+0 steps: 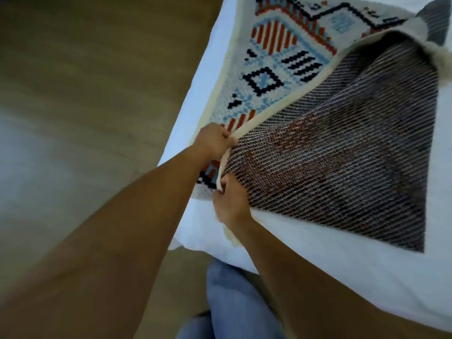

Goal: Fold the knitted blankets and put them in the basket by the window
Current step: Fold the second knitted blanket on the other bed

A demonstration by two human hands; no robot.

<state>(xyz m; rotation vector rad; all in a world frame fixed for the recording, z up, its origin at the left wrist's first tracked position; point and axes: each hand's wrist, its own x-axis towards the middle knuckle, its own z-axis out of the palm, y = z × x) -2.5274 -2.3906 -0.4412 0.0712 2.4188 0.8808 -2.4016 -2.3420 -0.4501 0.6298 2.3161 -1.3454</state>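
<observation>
A knitted blanket with a cream, blue, red and black geometric pattern lies spread on a white bed. Part of it is turned over, showing its dark striped underside laid across the patterned face. My left hand pinches the cream edge of the folded-over layer near the bed's left side. Just below it, my right hand grips the same edge at the corner. Both hands sit close together. No basket or window is in view.
A wooden floor runs along the left of the bed. My legs in blue jeans stand at the bed's near edge. A fringe of the blanket shows at the far right.
</observation>
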